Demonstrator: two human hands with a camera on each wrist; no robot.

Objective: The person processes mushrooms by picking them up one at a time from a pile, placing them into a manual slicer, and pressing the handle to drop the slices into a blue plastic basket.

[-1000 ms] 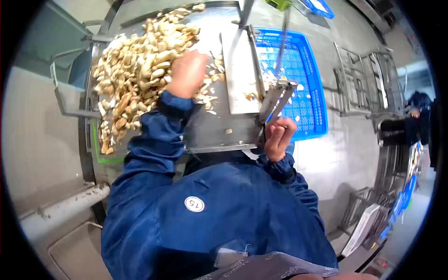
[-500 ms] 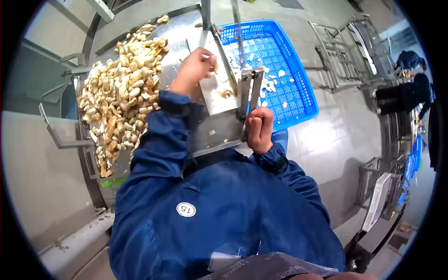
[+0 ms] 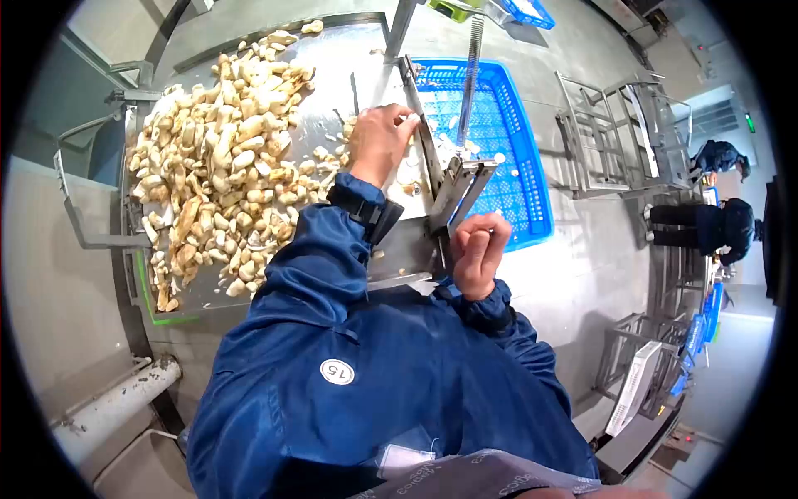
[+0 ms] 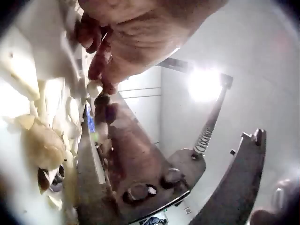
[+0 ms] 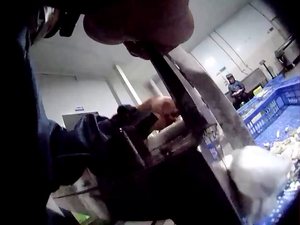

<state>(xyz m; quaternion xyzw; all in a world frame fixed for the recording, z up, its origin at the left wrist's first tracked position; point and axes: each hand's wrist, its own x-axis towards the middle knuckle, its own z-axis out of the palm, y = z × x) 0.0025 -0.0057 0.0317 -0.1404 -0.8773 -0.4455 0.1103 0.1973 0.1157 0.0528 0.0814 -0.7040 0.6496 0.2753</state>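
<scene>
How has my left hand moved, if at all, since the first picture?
Yes. Your left hand has moved right against the white board, from the edge of the mushroom pile to over the board.

Floor: pale grey tiles (image 3: 569,258), glossy.
Racks: grey metal-tube frames (image 3: 611,140), standing on the floor.
Panel: white, rectangular (image 3: 636,389), tilted, lower right.
Figures: two people in dark clothing, one (image 3: 716,156) near the other (image 3: 706,228), far right.
Pipe: thick, off-white, dark-specked cylinder (image 3: 125,403), lower left.
Basin: pale, round-cornered (image 3: 143,470), just beside the pipe.
Sign: small blue plate (image 5: 79,108), above a grey door (image 5: 75,121).
</scene>
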